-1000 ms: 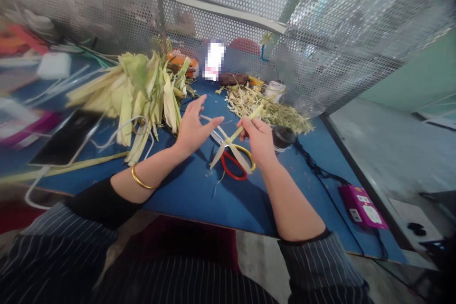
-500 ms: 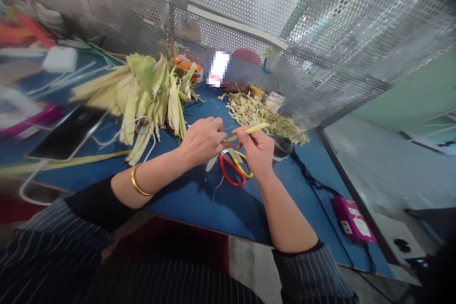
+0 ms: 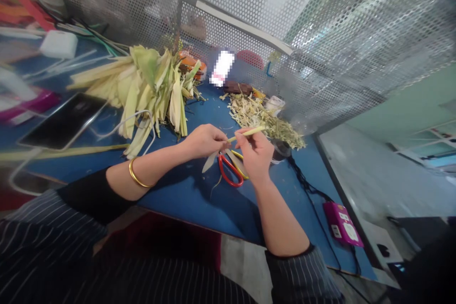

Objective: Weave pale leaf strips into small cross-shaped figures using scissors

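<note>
A narrow pale-yellow strip of corn husk [image 3: 255, 130] runs between my two hands, above the blue table. My left hand [image 3: 205, 141] pinches its left end with thumb and fingers. My right hand [image 3: 257, 151] is closed round its middle, and the free end sticks out up and to the right. Beneath my hands lie scissors [image 3: 231, 171] with one red and one yellow handle loop; my fingers partly hide them. A pale husk piece [image 3: 209, 162] rests beside the scissors, and a thin thread-like shred trails below it.
A heap of corn husks [image 3: 146, 85] lies left of my hands, shredded scraps [image 3: 263, 114] beyond the right one. A phone [image 3: 64, 121] with a white cable is at left. A purple power strip [image 3: 342, 224] with black cords sits at right. Perforated metal panels [image 3: 242, 28] stand behind.
My left hand has turned and lowered a little, its fingers now pinching the strip's end more plainly. My right hand keeps its hold. The whole view has shifted slightly.
</note>
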A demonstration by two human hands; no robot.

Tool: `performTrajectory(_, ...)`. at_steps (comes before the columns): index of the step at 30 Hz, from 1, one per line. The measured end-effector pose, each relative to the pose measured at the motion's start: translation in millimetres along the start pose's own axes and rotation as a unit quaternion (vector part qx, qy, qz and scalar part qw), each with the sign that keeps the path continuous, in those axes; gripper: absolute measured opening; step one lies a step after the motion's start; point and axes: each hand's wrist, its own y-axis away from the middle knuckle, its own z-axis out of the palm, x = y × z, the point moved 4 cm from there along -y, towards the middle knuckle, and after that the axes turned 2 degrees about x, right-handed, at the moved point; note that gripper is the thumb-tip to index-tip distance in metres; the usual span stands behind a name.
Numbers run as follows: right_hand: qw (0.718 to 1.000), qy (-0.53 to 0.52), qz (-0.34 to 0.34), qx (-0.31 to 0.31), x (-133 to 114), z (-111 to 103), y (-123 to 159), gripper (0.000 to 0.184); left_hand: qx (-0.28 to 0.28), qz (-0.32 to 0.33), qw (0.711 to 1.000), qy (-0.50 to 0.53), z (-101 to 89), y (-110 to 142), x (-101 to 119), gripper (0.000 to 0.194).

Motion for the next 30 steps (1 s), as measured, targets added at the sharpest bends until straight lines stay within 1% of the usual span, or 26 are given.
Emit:
performTrajectory(2, 0.999, -0.011, 0.019, -0.023, 4, 2, -2, 0.015, -0.035, -0.014, 0.999, 0.006, 3.8, 0, -3, 0.027)
performTrajectory(3, 0.999, -0.017, 0.025, -0.032, 6, 3, -3, 0.015, -0.043, -0.013, 0.999, -0.003, 4.9, 0, -3, 0.028)
performTrajectory(4, 0.999, -0.023, 0.030, -0.035, 7, 3, -4, 0.015, -0.038, -0.007, 0.999, -0.017, 5.1, 1, -3, 0.030)
performTrajectory(5, 0.998, -0.028, 0.035, -0.032, 8, 3, -5, 0.016, -0.019, 0.003, 0.999, -0.035, 4.0, 1, -3, 0.031)
performTrajectory(7, 0.998, -0.035, 0.043, -0.006, 9, -1, -6, 0.016, 0.045, 0.015, 0.996, -0.071, -1.1, 1, -2, 0.033)
performTrajectory(8, 0.998, -0.035, 0.044, 0.010, 9, -3, -7, 0.017, 0.075, 0.011, 0.994, -0.083, -4.0, 1, -3, 0.035)
performTrajectory(9, 0.998, -0.030, 0.040, 0.026, 8, -5, -6, 0.017, 0.094, -0.002, 0.992, -0.083, -6.0, 0, -4, 0.035)
performTrajectory(10, 0.999, -0.016, 0.030, 0.039, 6, -7, -5, 0.016, 0.100, -0.026, 0.992, -0.068, -7.0, -1, -7, 0.034)
performTrajectory(11, 0.999, 0.007, 0.011, 0.050, 3, -8, -4, 0.015, 0.095, -0.059, 0.993, -0.034, -6.8, -2, -10, 0.032)
performTrajectory(13, 0.995, 0.070, -0.047, 0.051, -3, -6, 1, 0.013, 0.078, -0.129, 0.985, 0.079, -3.6, -3, -17, 0.029)
performTrajectory(14, 0.989, 0.109, -0.083, 0.046, -6, -4, 4, 0.012, 0.075, -0.155, 0.974, 0.145, -1.4, -4, -19, 0.027)
performTrajectory(16, 0.969, 0.190, -0.157, 0.031, -10, 3, 10, 0.011, 0.077, -0.188, 0.945, 0.255, 3.2, -3, -21, 0.020)
performTrajectory(18, 0.943, 0.252, -0.217, 0.013, -11, 9, 15, 0.010, 0.068, -0.212, 0.919, 0.326, 7.7, -3, -21, 0.014)
performTrajectory(19, 0.933, 0.273, -0.236, 0.005, -11, 11, 17, 0.010, 0.061, -0.224, 0.906, 0.353, 9.6, -2, -20, 0.011)
performTrajectory(21, 0.923, 0.294, -0.247, -0.004, -10, 14, 18, 0.011, 0.049, -0.242, 0.886, 0.393, 11.8, -2, -20, 0.009)
performTrajectory(23, 0.920, 0.309, -0.241, -0.005, -10, 13, 17, 0.012, 0.045, -0.252, 0.868, 0.426, 12.0, -2, -19, 0.008)
performTrajectory(27, 0.906, 0.333, -0.261, -0.021, -12, 15, 15, 0.012, 0.046, -0.245, 0.826, 0.505, 10.5, -3, -17, 0.016)
performTrajectory(28, 0.901, 0.338, -0.269, -0.027, -11, 16, 15, 0.012, 0.047, -0.240, 0.823, 0.513, 10.1, -4, -16, 0.016)
performTrajectory(30, 0.895, 0.344, -0.282, -0.036, -10, 18, 16, 0.012, 0.048, -0.231, 0.830, 0.506, 9.7, -4, -15, 0.011)
